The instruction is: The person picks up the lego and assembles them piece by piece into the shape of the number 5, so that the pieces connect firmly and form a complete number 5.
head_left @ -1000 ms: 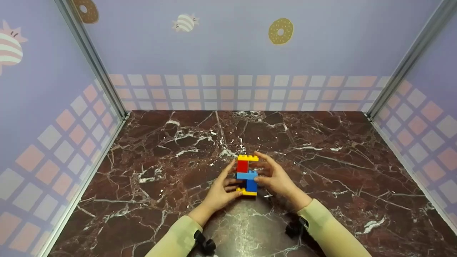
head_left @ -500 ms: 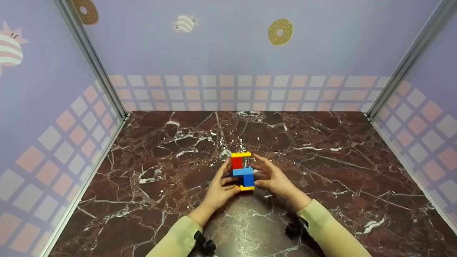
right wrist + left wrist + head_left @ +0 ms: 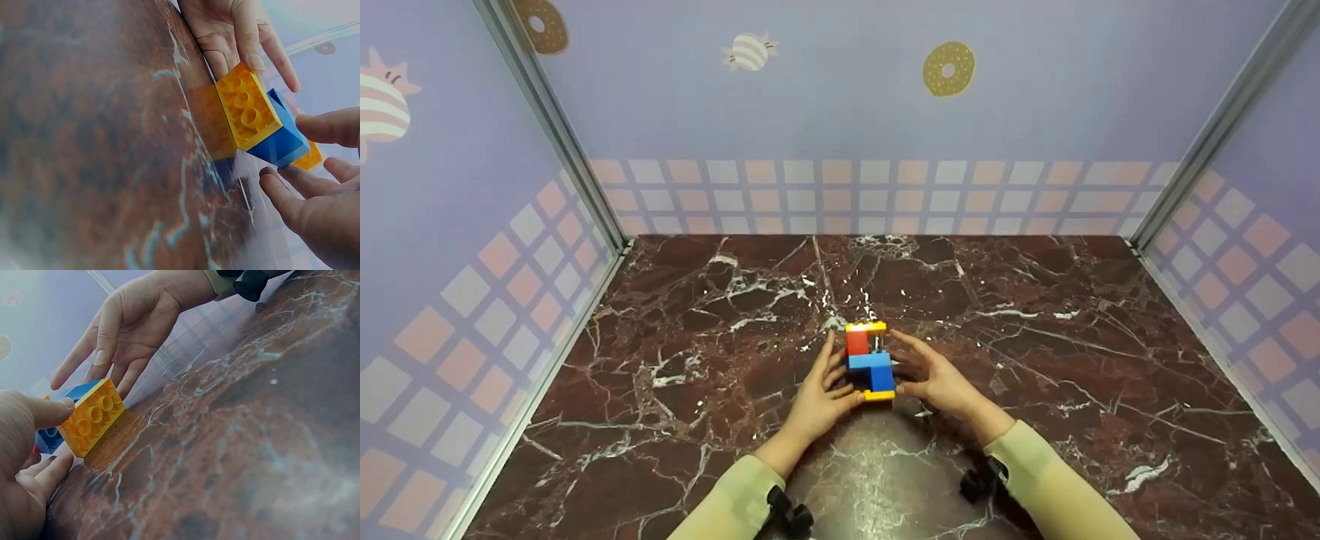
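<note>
A small toy-brick build lies on the table between the hands in the head view. It joins a yellow brick (image 3: 876, 396) at the near end, a dark blue brick (image 3: 881, 378), a light blue brick (image 3: 869, 361), a red brick (image 3: 857, 343) and a yellow brick (image 3: 867, 327) at the far end. The near yellow brick's hollow underside (image 3: 97, 414) faces the person. My left hand (image 3: 814, 401) lies along the left side, thumb tip at the near yellow brick, fingers fairly straight. On the right, my right hand (image 3: 945, 382) stands with fingers spread, its thumb just off the bricks.
A dark red marbled tabletop (image 3: 697, 300) spreads around the hands. Purple patterned panels, such as the back wall (image 3: 840, 112), enclose it at the back and on both sides. A black wrist device (image 3: 791, 511) is worn over the left sleeve.
The brick build has shifted slightly left and away from the person, then stayed put. My left index finger has straightened away from the red brick. My right thumb has come off the blue bricks.
</note>
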`<state>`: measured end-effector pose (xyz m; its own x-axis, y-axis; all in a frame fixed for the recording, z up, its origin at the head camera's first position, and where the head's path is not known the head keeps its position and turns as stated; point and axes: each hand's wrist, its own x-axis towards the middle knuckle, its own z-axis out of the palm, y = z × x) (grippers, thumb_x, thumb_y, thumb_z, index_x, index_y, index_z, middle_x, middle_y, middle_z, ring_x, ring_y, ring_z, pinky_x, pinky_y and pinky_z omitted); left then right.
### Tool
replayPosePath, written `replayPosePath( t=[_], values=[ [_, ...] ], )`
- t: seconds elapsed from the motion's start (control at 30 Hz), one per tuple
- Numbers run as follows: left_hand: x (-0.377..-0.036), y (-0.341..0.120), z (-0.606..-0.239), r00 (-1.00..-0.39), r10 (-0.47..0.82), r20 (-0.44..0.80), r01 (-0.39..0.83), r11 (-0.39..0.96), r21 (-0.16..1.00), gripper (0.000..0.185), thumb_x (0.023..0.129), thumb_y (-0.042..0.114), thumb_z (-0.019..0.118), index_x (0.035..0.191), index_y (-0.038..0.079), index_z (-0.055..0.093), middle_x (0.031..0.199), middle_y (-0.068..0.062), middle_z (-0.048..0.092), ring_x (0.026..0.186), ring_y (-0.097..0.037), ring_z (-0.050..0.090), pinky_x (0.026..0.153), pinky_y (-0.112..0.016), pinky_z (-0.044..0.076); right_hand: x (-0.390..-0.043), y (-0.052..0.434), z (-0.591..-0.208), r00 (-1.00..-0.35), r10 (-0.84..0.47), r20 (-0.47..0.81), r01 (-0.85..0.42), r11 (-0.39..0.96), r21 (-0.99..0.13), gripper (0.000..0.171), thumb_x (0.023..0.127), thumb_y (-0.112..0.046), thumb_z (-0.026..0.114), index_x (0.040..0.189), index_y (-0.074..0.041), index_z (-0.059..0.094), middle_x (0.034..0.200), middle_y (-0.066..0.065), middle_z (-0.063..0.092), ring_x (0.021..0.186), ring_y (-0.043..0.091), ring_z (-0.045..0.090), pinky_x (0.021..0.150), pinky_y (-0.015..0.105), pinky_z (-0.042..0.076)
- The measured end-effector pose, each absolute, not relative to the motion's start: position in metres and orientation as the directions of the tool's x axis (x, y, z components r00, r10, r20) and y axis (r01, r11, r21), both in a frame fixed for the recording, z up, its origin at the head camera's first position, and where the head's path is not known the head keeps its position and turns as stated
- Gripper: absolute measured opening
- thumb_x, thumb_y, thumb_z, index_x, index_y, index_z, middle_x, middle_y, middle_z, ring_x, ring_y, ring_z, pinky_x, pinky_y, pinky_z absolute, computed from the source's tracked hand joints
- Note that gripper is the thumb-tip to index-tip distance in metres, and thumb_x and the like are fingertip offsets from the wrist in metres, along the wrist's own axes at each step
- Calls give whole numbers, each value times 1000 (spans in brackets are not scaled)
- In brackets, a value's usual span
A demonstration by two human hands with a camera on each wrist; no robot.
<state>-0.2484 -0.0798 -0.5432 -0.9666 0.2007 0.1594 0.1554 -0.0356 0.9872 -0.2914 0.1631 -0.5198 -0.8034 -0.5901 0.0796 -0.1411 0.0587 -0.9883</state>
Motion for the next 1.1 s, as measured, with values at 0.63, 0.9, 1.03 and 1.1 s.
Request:
replayPosePath(
  t=[0.63,0.9,1.03,1.1],
  values=[
    [-252,-83,-543,-955,250,161,169,11,986,112,87,-1,78,165,6,-1,161,-38,23,150,-50,31,117,-54,41,-291,164,-524,-790,-614,-3,-69,93,-993,92,86,13,65,162,1,15,155,40,36,145,54,39,91,22,58],
    [-252,-84,-543,-952,255,168,172,-6,985,107,90,-4,74,164,4,-3,160,-39,22,147,-55,30,116,-57,40,-291,164,-523,-789,-614,-8,-50,78,-996,91,87,13,65,162,2,14,156,40,35,145,54,38,87,20,58],
    [-252,-84,-542,-953,254,167,175,9,985,106,91,-4,72,164,4,-3,160,-38,22,147,-55,31,116,-57,40,-292,164,-523,-795,-606,-13,-42,76,-996,91,87,14,65,162,2,15,155,39,35,144,54,40,88,21,58],
    [-252,-84,-542,-952,254,172,184,23,983,105,91,-4,72,164,4,-3,160,-39,22,147,-55,31,116,-57,40,-292,164,-523,-799,-601,-19,-38,82,-996,91,87,13,65,162,2,16,155,39,36,144,54,40,90,22,59]
  ],
)
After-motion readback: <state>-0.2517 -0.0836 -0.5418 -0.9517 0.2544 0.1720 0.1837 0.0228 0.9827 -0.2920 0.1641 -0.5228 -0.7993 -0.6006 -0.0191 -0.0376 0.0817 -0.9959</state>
